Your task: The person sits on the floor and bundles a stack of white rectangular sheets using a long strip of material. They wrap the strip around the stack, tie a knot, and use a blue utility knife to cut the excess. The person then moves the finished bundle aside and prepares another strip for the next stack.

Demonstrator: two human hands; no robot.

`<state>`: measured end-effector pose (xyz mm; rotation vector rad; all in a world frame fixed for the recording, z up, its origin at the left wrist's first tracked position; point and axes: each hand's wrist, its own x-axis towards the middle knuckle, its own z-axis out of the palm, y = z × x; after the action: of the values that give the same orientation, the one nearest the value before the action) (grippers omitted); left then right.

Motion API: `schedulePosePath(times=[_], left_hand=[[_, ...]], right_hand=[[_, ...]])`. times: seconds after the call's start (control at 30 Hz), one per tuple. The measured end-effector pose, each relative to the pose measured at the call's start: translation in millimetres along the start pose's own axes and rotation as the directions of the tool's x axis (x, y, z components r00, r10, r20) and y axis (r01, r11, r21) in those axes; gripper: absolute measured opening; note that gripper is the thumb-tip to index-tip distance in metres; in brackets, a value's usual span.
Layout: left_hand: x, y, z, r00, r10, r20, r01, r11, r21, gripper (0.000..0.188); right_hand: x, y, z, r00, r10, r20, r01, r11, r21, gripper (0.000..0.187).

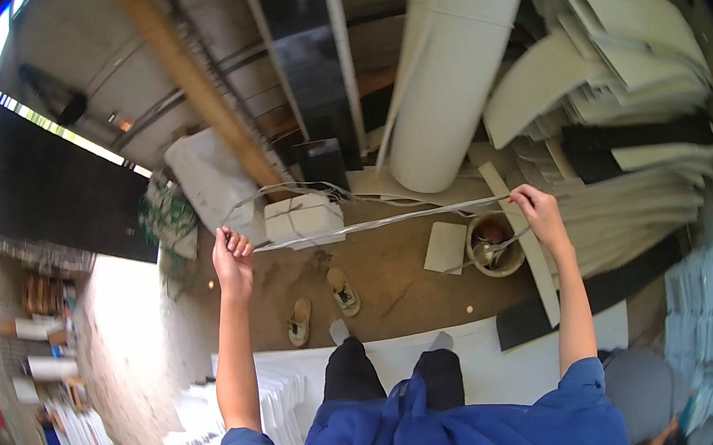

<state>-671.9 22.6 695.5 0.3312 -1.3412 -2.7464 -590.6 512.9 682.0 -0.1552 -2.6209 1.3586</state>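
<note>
From far off, I follow both hands over a brown floor (397,262), clock directions taken from the middle of my view. At nine, the left hand (234,253) has its fingers curled closed on a pale plastic strap (392,219); at three, the right hand (536,207) pinches it between thumb and bent fingers. The strap runs nearly straight between them, its slack looping above a tied white bundle (302,216) at ten.

On the floor I see a pair of shoes (343,293) toward seven, and between three and four a bucket (497,266) with things inside, a pale square piece (445,247) just beside it. A white board (481,363) spreads around five, by the person's feet.

The room is crowded: a wooden post (187,74) between ten and eleven, a big white roll (462,67) leaning between one and two, heaped pale sheets (631,211) at three, and a black panel (48,176) between nine and ten. Past it, at half past eight, pale ground (123,313) glares with light.
</note>
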Motion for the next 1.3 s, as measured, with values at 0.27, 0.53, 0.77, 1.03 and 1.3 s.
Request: schedulePosePath(times=[0.27, 0.53, 0.77, 1.03, 1.3], left_hand=[[-128.6, 133.0, -109.6, 0.881, 0.281, -0.381, -0.331, 0.941, -0.072, 0.022], [-255.3, 211.1, -139.8, 0.901, 0.413, -0.136, -0.393, 0.907, 0.15, 0.022], [-308.0, 214.1, -153.7, 0.902, 0.41, -0.138, -0.381, 0.904, 0.195, 0.023], [-342.0, 207.0, -143.1, 0.803, 0.545, -0.241, -0.418, 0.803, 0.425, 0.019], [-427.9, 167.3, -208.1, 0.301, 0.639, -0.707, -0.31, 0.767, 0.561, 0.022]], right_hand=[[36.5, -83.6, 0.1, 0.969, -0.246, 0.026, 0.247, 0.968, -0.047, 0.02], [-16.5, -185.5, 181.8, 0.741, -0.337, 0.581, 0.364, 0.928, 0.074, 0.016], [-140.2, -355.5, 319.9, 0.288, -0.797, 0.53, 0.605, 0.581, 0.544, 0.044], [-225.1, -454.8, 352.8, 0.036, -0.748, 0.663, 0.195, 0.656, 0.729, 0.021], [-93.2, -375.1, 354.6, 0.356, -0.581, 0.732, -0.198, 0.718, 0.667, 0.022]])
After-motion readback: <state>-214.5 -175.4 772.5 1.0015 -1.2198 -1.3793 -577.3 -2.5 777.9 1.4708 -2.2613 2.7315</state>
